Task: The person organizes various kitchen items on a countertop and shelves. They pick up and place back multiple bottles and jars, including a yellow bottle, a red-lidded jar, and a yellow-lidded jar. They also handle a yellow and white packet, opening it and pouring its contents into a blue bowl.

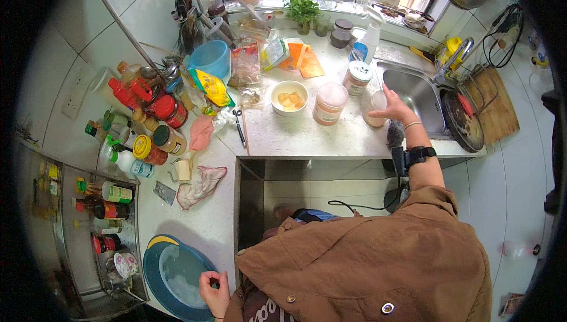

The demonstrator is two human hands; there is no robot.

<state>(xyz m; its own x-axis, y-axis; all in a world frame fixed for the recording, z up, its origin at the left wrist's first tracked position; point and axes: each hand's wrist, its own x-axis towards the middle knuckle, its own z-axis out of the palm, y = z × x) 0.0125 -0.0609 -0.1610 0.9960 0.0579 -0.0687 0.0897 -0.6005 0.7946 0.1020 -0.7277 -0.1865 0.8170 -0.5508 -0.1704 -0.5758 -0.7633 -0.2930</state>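
Note:
My right hand (395,108) is at a small clear jar (374,106) on the white counter, thumb across its front and fingers stretched past its top. Whether the skin touches the jar is unclear. Left of it stand a larger pink-lidded jar (330,105) and a white-lidded jar (358,77). A white bowl (289,111) holds pale yellow chunks. My left hand (214,292) is curled at the rim of a blue basin (153,273) with soapy water, thumb meeting the index finger. Nothing shows in that hand.
A steel sink (412,89) lies to the right, with a dark pan lid (463,120) and cutting board (500,109) beside it. A spray bottle (365,41) stands behind the jars. Scissors (239,127), a cloth (203,185) and several condiment jars (170,138) crowd the left.

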